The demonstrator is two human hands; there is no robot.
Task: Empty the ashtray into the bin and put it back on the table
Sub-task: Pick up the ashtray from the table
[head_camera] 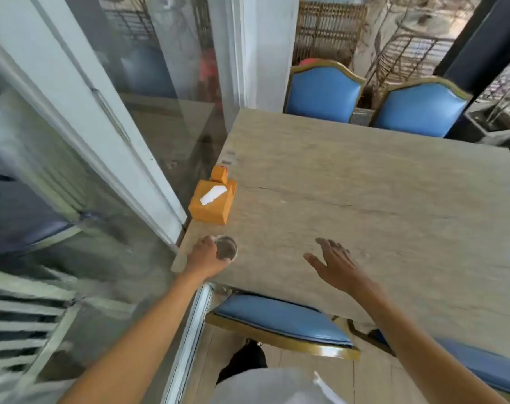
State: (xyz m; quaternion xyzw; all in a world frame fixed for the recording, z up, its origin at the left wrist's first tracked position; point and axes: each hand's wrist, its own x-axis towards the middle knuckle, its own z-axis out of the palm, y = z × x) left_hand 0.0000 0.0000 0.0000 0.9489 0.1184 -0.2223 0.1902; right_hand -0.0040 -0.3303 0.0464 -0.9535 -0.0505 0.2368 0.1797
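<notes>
Glass: a round clear ashtray [226, 248] sits on the desk [364, 205] at its near left corner, close to the edge.
Left hand: the left hand [207, 256] is right on the ashtray, fingers [220, 258] curled round its left rim, gripping it.
Right hand: the right hand [334, 262] hangs over the bare desk, well to the right of the ashtray, fingers spread wide and holding nothing.
Orange box: an orange tissue box [212, 204] stands just beyond the ashtray near the left edge, a white sheet showing at its top, a smaller orange block [219, 174] touching its far side.
Chairs: two blue chairs [323, 93] at the far side, another blue seat [283, 320] tucked under the near edge.
Left of the desk: a glass door [81, 158], blurred.
</notes>
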